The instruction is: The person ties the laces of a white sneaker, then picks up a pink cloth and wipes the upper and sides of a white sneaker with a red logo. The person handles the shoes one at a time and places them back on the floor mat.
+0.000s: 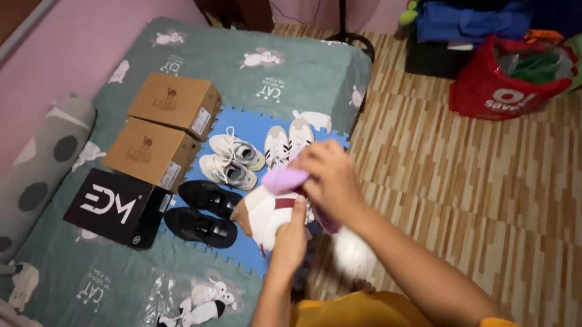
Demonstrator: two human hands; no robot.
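Observation:
My left hand grips a white shoe with a dark red stripe, held up over the blue foam mat. My right hand presses a small purple cloth against the top of that shoe. Just left of the shoe lie two black shoes. Behind them sit a pair of white and grey sneakers and a pair of white sneakers.
Two brown cardboard shoe boxes and a black shoe box stand on the green patterned mattress. A clear plastic bag lies near me. A red shopping bag and piled clothes sit on the woven floor at the far right.

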